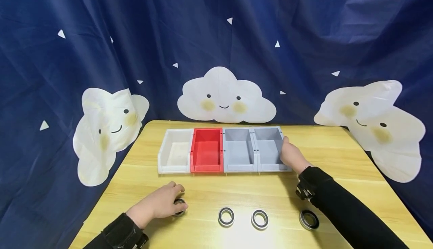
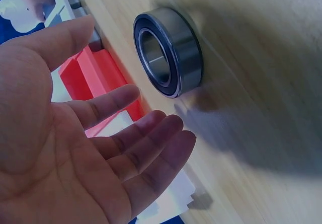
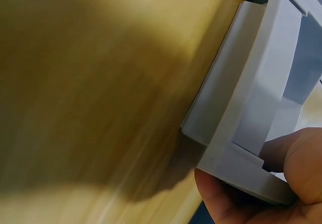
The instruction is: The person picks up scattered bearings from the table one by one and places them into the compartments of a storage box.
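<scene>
My left hand [image 1: 159, 203] reaches over a ball bearing [image 2: 186, 53] near the table's left side, fingers spread and palm empty. In the left wrist view the steel and black ring stands apart from the fingertips, its bore facing the thumb side. At the right end of a row of bins, my right hand [image 1: 293, 156] grips the side wall of a grey bin [image 1: 273, 167]. The right wrist view shows the thumb [image 3: 304, 158] inside that wall and fingers curled beneath its edge.
Left of the gripped bin stand another grey bin [image 1: 239, 167], a red bin [image 1: 207, 168] and a white bin [image 1: 174, 169]. Three more bearings lie along the front: one left [image 1: 220, 218], one middle [image 1: 253, 220], one right [image 1: 303, 223]. A blue curtain [image 1: 203, 34] hangs behind the table.
</scene>
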Tool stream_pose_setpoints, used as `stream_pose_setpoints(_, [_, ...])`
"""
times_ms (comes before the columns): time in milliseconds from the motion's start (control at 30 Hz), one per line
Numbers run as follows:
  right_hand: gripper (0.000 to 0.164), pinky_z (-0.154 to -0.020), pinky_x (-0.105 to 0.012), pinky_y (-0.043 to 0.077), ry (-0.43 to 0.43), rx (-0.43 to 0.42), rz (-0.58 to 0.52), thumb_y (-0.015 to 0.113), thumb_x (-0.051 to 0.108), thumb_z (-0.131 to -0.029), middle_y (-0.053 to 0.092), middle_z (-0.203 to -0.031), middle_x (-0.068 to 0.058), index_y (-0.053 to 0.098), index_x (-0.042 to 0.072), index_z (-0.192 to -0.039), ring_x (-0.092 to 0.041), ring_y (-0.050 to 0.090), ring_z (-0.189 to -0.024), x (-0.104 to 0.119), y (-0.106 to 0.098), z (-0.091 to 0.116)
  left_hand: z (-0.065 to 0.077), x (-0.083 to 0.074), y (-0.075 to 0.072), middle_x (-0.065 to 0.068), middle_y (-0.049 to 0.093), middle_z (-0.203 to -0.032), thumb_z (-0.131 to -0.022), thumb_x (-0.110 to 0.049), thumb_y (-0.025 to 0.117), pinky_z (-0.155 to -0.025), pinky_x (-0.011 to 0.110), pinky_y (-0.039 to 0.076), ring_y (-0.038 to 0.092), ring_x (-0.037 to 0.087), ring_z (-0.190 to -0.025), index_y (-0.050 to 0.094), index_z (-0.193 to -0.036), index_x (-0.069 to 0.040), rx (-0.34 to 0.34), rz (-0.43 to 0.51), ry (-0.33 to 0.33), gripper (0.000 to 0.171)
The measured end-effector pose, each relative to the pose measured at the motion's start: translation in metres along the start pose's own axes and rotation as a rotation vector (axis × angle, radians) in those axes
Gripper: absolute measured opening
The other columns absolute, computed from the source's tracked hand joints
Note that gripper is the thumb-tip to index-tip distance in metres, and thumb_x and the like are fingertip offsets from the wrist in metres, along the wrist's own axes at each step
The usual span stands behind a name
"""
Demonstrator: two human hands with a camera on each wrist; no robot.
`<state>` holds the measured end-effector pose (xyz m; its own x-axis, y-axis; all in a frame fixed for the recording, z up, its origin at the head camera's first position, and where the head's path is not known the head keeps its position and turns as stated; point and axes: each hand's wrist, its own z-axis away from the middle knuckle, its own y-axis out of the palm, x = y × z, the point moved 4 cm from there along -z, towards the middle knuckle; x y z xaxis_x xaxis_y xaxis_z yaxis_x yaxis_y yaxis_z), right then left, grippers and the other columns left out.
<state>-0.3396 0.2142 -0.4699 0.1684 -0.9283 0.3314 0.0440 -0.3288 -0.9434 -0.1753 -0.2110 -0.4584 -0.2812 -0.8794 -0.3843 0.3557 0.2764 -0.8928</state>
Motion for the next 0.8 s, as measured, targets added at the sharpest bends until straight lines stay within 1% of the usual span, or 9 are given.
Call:
stream_pose_setpoints(67, [0.063,-0.065,-0.05,0.052,-0.008,-0.012,0.007,0.042,-0.006,-0.086,0.059,-0.069,-0.023,0.015,-0.029,-0.137,-0.033,0.061,-0.064,-0.003,-0.002,0.006,0.0,-0.001,0.001,0.01,0.059,-0.11,-0.088,-0.04,0.075,-0.09,0.05,0.05,0.06,0.025,-0.098,0.062,-0.123,-0.002,-0.001,-0.001,0.006,0.054])
stream_pose_setpoints(233, [0.063,-0.064,-0.051,0.052,-0.013,-0.04,0.005,0.043,-0.007,-0.084,0.059,-0.069,-0.024,0.015,-0.031,-0.135,-0.033,0.061,-0.063,-0.01,-0.006,0.022,0.0,-0.001,0.0,0.01,0.059,-0.109,-0.087,-0.041,0.075,-0.089,0.05,0.05,0.06,0.024,-0.096,0.062,-0.123,-0.002,-0.013,-0.01,0.01,0.054])
stream_pose_setpoints(333, [0.062,-0.061,-0.05,0.052,-0.006,-0.045,-0.001,0.043,-0.007,-0.084,0.058,-0.067,-0.022,0.016,-0.031,-0.135,-0.031,0.06,-0.062,-0.013,-0.008,0.03,0.0,0.0,0.001,0.009,0.059,-0.108,-0.087,-0.041,0.075,-0.089,0.05,0.05,0.059,0.022,-0.094,0.062,-0.123,-0.002,-0.008,-0.007,0.0,0.054])
stream_pose_setpoints(433, [0.061,-0.058,-0.049,0.052,-0.022,-0.064,0.006,0.044,-0.007,-0.084,0.056,-0.065,-0.02,0.017,-0.032,-0.133,-0.03,0.058,-0.059,-0.015,-0.01,0.037,0.001,0.001,0.002,0.007,0.059,-0.107,-0.087,-0.042,0.075,-0.087,0.049,0.05,0.057,0.019,-0.092,0.062,-0.124,-0.004,0.002,-0.003,-0.008,0.055])
stream_pose_setpoints(633, [0.06,-0.055,-0.049,0.05,-0.033,-0.088,0.022,0.043,-0.007,-0.085,0.055,-0.063,-0.019,0.017,-0.033,-0.132,-0.029,0.057,-0.057,-0.019,-0.013,0.05,0.002,0.0,0.003,0.007,0.059,-0.108,-0.087,-0.044,0.074,-0.087,0.049,0.05,0.057,0.02,-0.092,0.062,-0.124,-0.004,0.0,-0.005,0.0,0.055])
stream_pose_setpoints(800, [0.056,-0.051,-0.049,0.049,-0.045,-0.122,0.027,0.043,-0.007,-0.085,0.054,-0.061,-0.018,0.02,-0.032,-0.13,-0.03,0.057,-0.054,-0.025,-0.013,0.061,0.001,-0.001,0.006,0.007,0.058,-0.107,-0.088,-0.044,0.074,-0.087,0.048,0.051,0.057,0.019,-0.091,0.062,-0.124,-0.005,0.009,-0.006,0.0,0.054])
